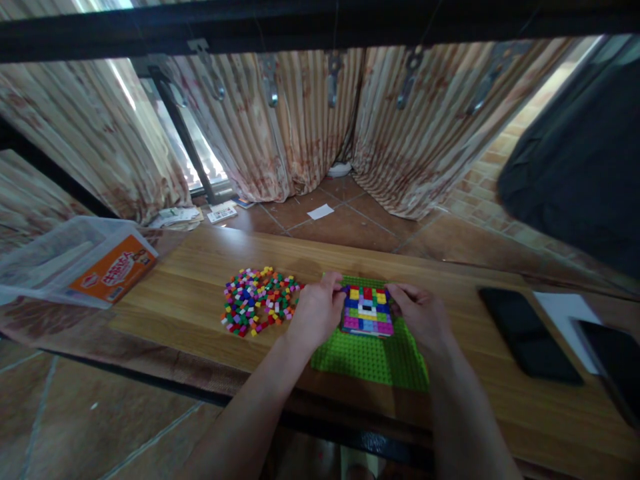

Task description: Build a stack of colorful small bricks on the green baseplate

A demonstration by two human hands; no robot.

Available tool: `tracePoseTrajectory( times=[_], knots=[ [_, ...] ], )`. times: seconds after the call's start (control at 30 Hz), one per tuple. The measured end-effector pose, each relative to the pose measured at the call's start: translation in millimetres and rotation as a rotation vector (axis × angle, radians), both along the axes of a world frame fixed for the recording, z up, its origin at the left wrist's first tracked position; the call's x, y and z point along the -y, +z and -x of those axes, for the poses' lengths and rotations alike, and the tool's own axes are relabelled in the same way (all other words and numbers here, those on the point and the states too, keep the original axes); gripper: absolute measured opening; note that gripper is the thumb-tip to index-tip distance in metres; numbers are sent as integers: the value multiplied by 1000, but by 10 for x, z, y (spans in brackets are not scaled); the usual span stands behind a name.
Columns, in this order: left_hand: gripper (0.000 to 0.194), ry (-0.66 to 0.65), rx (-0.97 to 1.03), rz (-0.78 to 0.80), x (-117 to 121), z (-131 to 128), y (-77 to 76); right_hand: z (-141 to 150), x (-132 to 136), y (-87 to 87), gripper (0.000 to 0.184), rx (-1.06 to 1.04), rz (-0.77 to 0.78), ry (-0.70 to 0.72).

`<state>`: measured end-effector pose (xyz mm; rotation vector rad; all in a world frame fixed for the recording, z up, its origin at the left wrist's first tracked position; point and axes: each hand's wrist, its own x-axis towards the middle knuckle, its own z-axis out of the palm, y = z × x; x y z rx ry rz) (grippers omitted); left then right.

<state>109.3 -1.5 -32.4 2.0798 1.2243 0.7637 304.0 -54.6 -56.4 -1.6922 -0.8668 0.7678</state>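
A block build of many-coloured toy bricks (368, 321) stands on a green studded baseplate (370, 360), with yellow, red and blue at its top and purple and pink toward me. My left hand (320, 308) is closed at the build's upper left corner, thumb and fingers against its side. Across from it, my right hand (419, 312) pinches the upper right corner. Both hands' fingertips are partly hidden, so a small brick in them would not show. To the left of my left hand lies a spread of loose small bricks (257, 300) in many colours.
A wooden tabletop (190, 293) carries everything. On its left is a clear plastic box (45, 257) with an orange label. A black phone (527, 333), white paper (565, 323) and another dark device (613, 360) lie at right. A dark metal bar (320, 27) crosses above.
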Motion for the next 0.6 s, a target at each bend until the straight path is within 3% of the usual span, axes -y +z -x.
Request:
tracePoseTrajectory(
  times=[0.2,0.6],
  knots=[
    [9,-29,65,2,3,13,-12,-10,5,-22,46,9,-1,2],
    [10,-25,154,24,-10,-4,-25,6,10,-18,49,-22,21,3]
  ],
)
